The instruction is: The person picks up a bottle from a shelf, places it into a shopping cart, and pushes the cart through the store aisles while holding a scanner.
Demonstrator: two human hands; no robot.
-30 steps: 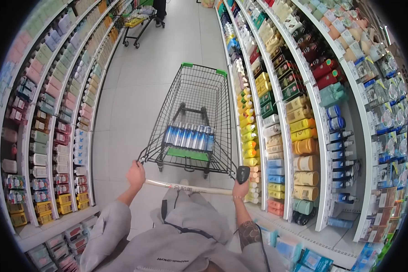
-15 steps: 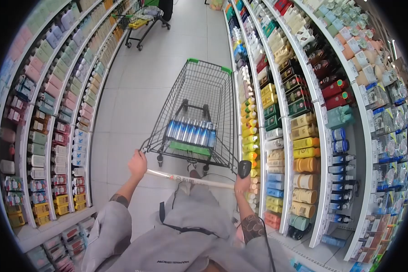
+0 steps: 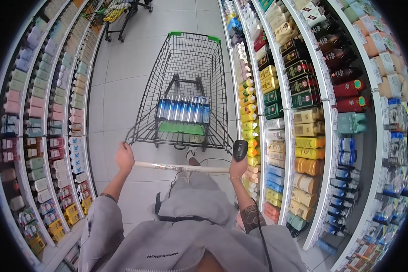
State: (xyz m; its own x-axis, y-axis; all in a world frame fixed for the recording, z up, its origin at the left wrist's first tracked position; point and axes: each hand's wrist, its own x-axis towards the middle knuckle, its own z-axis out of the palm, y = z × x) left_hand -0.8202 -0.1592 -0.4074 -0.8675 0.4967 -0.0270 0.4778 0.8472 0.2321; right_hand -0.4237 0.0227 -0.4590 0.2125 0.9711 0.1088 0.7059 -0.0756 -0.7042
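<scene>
My left hand point(image 3: 124, 157) is closed around the left end of the shopping cart's pale handle bar point(image 3: 181, 167), where the black frame meets it. At the other end of the bar, my right hand point(image 3: 238, 168) is wrapped round a black handheld barcode scanner point(image 3: 240, 150), whose head sticks up above the fingers. Whether that hand also grips the bar is hidden. Ahead of me stands the wire shopping cart point(image 3: 145, 102) with green corner caps. Several blue-and-silver cans or bottles point(image 3: 182, 109) stand in a row in its near part, behind a green panel point(image 3: 181, 128).
Shelves of pastel bottles point(image 3: 33, 99) line the left side. On the right, shelves hold yellow bottles point(image 3: 309, 142), dark boxes point(image 3: 303, 86) and red bottles point(image 3: 349, 88). Another cart point(image 3: 118, 17) stands far ahead at the left. Grey floor tiles point(image 3: 118, 97) run between. A black cable point(image 3: 264, 235) crosses my right arm.
The cart sits higher and further left in view, and straighter. Both hands appear higher and more to the left, still on the cart and scanner. The far cart has shifted up and left.
</scene>
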